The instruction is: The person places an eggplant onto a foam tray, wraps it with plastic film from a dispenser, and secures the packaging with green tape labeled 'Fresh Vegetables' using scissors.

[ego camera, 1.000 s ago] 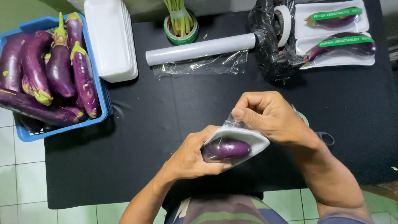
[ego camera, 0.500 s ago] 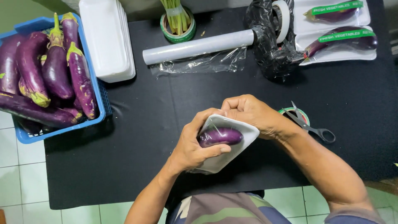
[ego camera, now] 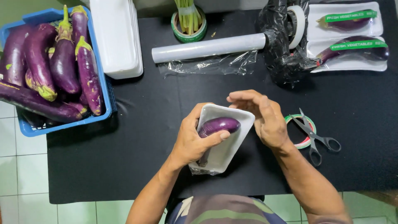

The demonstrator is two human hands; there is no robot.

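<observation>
Closest in, the left hand [ego camera: 192, 143] grips a white foam tray [ego camera: 224, 143] over the black table [ego camera: 124, 166], thumb pinning an eggplant [ego camera: 217, 125] onto it. The right hand [ego camera: 265, 118] hovers just beside the tray's far edge, fingers loosely curled, holding nothing. Scissors [ego camera: 315, 137] lie on a tape roll [ego camera: 300, 132]. Farther off, a roll of plastic wrap [ego camera: 207, 47] waits; two wrapped trays [ego camera: 350, 39] look finished, while a blue basket [ego camera: 105, 87] holds many more eggplants.

right hand [ego camera: 265, 118] lifted off tray [ego camera: 232, 145], now open beside it; wrapped eggplant [ego camera: 217, 125] uncovered, tray tilted.
</observation>
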